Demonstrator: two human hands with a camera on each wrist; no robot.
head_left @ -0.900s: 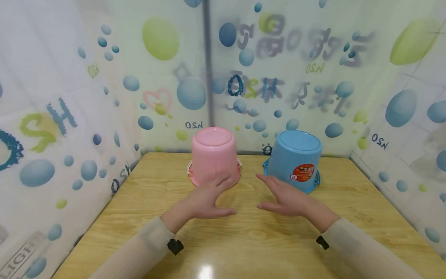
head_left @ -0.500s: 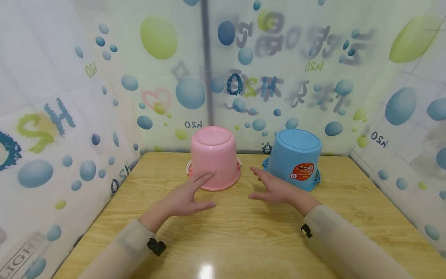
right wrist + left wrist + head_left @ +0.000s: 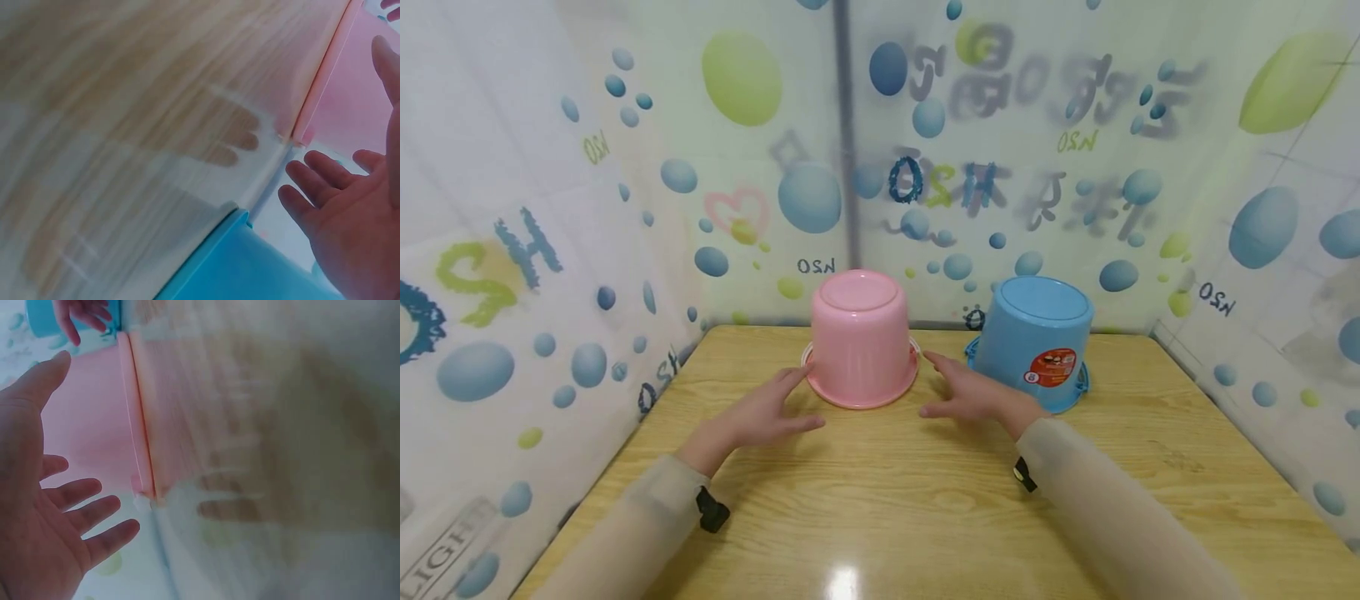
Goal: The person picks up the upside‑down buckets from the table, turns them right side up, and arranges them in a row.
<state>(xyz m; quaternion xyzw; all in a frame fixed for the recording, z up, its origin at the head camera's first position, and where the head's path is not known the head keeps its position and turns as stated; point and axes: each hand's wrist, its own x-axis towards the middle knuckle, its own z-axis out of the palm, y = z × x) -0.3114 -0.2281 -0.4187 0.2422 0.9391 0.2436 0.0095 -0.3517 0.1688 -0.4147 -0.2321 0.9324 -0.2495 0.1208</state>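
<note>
On table point(image 3: 880, 500) | pink bucket point(image 3: 861, 350) | blue bucket point(image 3: 1030, 333), red label point(image 3: 1054, 367) "8" | left hand point(image 3: 758, 415), right hand point(image 3: 972, 395): spread, empty | behind: mirrored "H2O" point(image 3: 941, 185)

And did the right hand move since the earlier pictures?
Yes. In the head view, the right hand has moved left, closer to the pink bucket, which stayed put.

Right of the pink bucket point(image 3: 861, 346), the red label point(image 3: 1056, 367) on the blue bucket point(image 3: 1033, 333) bears an "8"; finer print is illegible. On the curtain point(image 3: 880, 242), mirrored "H2O" point(image 3: 941, 185) reads above and right of the pink bucket and far left of it, where "LIGH" point(image 3: 441, 552) stands lower.
</note>
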